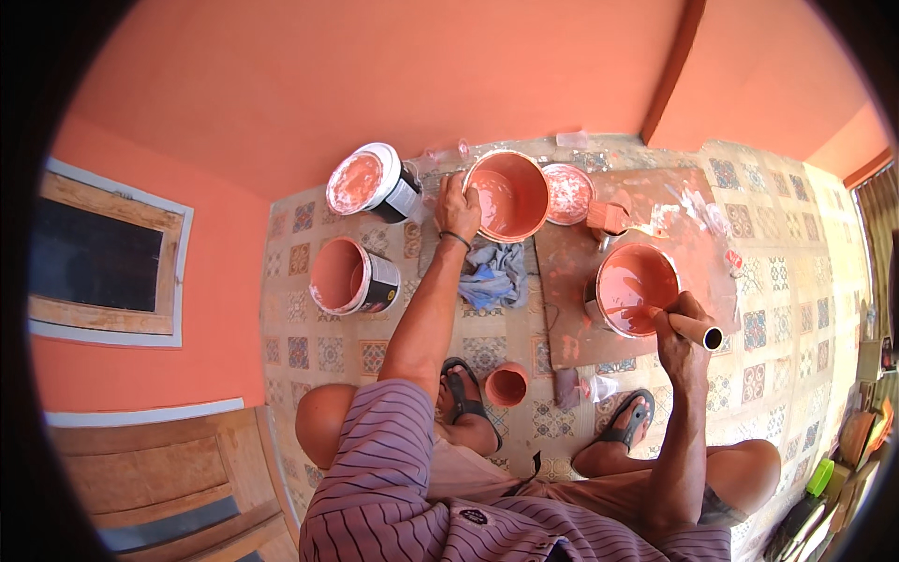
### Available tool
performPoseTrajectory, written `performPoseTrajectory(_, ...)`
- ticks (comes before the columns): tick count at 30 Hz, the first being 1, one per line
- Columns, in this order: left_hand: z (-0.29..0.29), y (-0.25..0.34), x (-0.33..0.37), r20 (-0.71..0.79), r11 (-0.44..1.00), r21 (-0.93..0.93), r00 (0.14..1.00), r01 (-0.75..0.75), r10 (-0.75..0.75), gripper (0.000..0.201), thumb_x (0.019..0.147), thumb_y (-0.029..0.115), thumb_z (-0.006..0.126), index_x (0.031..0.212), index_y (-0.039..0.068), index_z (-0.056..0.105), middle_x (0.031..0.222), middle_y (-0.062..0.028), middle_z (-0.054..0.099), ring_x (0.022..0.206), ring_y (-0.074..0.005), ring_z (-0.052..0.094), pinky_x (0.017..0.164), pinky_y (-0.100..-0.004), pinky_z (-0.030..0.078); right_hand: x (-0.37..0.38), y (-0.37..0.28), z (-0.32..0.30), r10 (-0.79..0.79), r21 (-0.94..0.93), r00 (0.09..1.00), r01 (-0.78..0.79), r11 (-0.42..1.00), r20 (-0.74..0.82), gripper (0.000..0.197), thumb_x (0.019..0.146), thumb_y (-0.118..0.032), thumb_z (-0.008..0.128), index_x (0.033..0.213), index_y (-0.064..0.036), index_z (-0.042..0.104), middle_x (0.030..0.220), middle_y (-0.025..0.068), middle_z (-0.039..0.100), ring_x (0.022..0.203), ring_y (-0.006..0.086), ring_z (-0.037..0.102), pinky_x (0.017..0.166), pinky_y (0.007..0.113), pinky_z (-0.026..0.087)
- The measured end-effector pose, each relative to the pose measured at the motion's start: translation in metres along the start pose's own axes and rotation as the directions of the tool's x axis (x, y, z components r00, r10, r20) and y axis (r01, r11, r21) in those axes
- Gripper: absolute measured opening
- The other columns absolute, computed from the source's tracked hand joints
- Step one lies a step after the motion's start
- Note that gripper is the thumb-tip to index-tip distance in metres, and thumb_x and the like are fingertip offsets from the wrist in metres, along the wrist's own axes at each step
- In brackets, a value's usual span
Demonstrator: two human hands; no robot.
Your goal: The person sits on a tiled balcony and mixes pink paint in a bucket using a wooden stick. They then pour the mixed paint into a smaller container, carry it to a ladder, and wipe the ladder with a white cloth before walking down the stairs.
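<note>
My left hand [457, 208] is closed on the left rim of a paint bucket [534, 201], which is tilted toward me. Salmon-coloured paint coats its inside and pools at the bottom. My right hand [684, 342] is wrapped round a hollow pipe [698, 332] with an open, dark end facing right. The pipe's other end points into a second paint bucket [635, 281] of the same salmon paint, where its tip cannot be made out. Under my left forearm lies a bundled blue-grey rag [494, 274].
A paint-smeared brown board [571, 332] lies under the right bucket. Two white-rimmed buckets [398, 192] [379, 284] stand at left. A paint-covered lid [568, 194] and a paintbrush [609, 218] lie behind. Between my sandalled feet is a small pot [507, 384] on the patterned tile floor.
</note>
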State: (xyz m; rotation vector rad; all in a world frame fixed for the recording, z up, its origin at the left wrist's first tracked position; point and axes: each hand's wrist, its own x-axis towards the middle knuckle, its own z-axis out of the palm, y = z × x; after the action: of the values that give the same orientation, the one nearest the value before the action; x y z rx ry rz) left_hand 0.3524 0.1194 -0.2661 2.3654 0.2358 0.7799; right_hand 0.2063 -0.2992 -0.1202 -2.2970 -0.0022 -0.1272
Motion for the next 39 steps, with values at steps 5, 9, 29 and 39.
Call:
performPoseTrajectory(5, 0.0, 0.019, -0.01, -0.027, 0.992, -0.075, 0.995, -0.098, 0.096, 0.026, 0.096, 0.019, 0.066, 0.119, 0.006, 0.068, 0.112, -0.0185, 0.065, 0.104, -0.0436, 0.065, 0.089, -0.0518, 0.053, -0.006, 0.003, 0.005, 0.177, 0.211, 0.976, -0.201, 0.956, 0.131, 0.015, 0.084, -0.012, 0.07, 0.081, 0.0, 0.062, 0.074, 0.0142, 0.064, 0.068, 0.0269, 0.064, 0.065, 0.041, 0.05)
performPoseTrajectory(9, 0.002, 0.029, -0.016, -0.034, 0.986, -0.076, 0.989, -0.146, 0.144, 0.024, 0.098, 0.021, 0.067, 0.118, 0.008, 0.069, 0.11, -0.0169, 0.067, 0.103, -0.0432, 0.066, 0.086, -0.0512, 0.054, 0.0, 0.008, 0.011, 0.172, 0.342, 0.982, -0.188, 0.921, 0.076, 0.014, 0.084, -0.01, 0.071, 0.08, 0.0003, 0.062, 0.071, 0.0129, 0.063, 0.067, 0.0238, 0.063, 0.065, 0.04, 0.05)
performPoseTrajectory(29, 0.017, 0.036, -0.026, -0.059, 0.981, -0.078, 0.983, -0.175, 0.171, 0.02, 0.096, 0.025, 0.073, 0.111, 0.011, 0.069, 0.104, -0.0141, 0.071, 0.095, -0.0406, 0.07, 0.079, -0.0505, 0.057, 0.004, 0.012, 0.002, 0.025, 0.134, 0.996, -0.014, 0.991, -0.082, 0.017, 0.087, -0.011, 0.071, 0.082, 0.0032, 0.063, 0.066, 0.0075, 0.062, 0.06, 0.0131, 0.058, 0.057, 0.031, 0.047)
performPoseTrajectory(39, 0.01, 0.011, -0.021, -0.198, 0.987, -0.127, 0.973, 0.095, -0.119, 0.024, 0.1, 0.025, 0.066, 0.111, 0.004, 0.071, 0.097, -0.0172, 0.074, 0.088, -0.0315, 0.073, 0.079, -0.0428, 0.055, -0.005, 0.012, 0.009, 0.222, 0.497, 0.971, -0.235, 0.835, 0.085, 0.013, 0.09, -0.009, 0.07, 0.086, 0.0006, 0.063, 0.069, 0.0071, 0.064, 0.06, 0.0131, 0.061, 0.058, 0.029, 0.051)
